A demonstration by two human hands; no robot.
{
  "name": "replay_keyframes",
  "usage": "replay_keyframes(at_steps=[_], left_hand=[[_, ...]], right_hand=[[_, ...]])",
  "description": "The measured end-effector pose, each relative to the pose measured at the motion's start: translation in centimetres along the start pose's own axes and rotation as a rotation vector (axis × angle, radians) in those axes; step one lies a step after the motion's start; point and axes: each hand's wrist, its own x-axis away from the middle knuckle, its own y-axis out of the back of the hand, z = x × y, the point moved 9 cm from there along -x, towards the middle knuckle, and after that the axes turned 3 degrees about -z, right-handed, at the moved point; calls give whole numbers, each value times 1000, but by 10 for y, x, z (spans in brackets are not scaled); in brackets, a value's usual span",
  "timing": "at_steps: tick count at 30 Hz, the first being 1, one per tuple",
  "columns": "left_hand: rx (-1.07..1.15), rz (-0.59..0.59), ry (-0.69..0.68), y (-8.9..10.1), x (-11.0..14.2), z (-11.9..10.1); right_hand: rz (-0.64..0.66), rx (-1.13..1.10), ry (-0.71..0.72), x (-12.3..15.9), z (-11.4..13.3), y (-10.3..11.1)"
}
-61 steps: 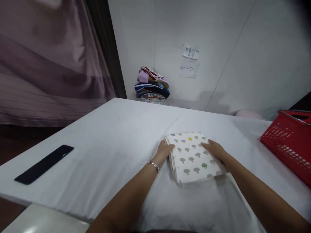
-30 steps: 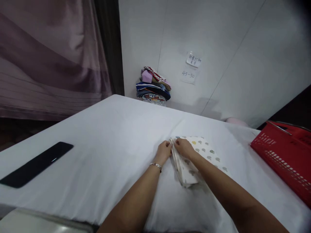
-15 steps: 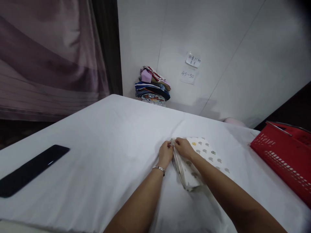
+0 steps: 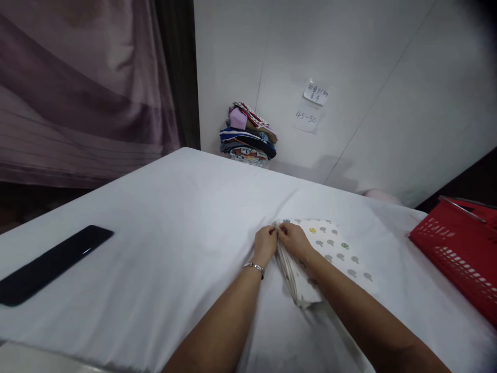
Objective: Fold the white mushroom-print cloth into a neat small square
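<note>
A folded white cloth [image 4: 334,251] printed with small grey, yellow and green mushrooms lies on the white-covered table [image 4: 163,228]. My left hand [image 4: 265,244] and my right hand [image 4: 294,241] meet at the cloth's far left corner. Both have their fingers closed in a pinch on the layered edge there. My right forearm lies across the cloth and hides part of it. A thin bracelet circles my left wrist.
A red plastic basket [image 4: 458,248] stands at the right edge of the table. A flat black slab [image 4: 50,264] lies near the left edge. A pile of folded coloured clothes [image 4: 248,135] sits against the wall, with paper notes [image 4: 312,106] taped beside it. A mauve curtain [image 4: 77,88] hangs at left.
Two seconds ago my hands lay flat on either side of the cloth. The right hand has since crossed over to the left corner, and both hands now pinch that edge.
</note>
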Motion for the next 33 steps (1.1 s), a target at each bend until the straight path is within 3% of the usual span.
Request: replay_keyframes(at_steps=[7,13,19,29,33], left_hand=[[51,0,42,-1,-4,7],[45,-2,162,0,-3,12],[42,216,277,-7,5,9],[33,596,240,-14,36,-1],[121,601,266,-17,41,0]], right_hand=[[28,4,-27,6,2,5],[88,25,-41,33,0,13],[91,1,-44,67,-5,25],[111,191,-74,86,1,19],[111,267,-65,86,2,14]])
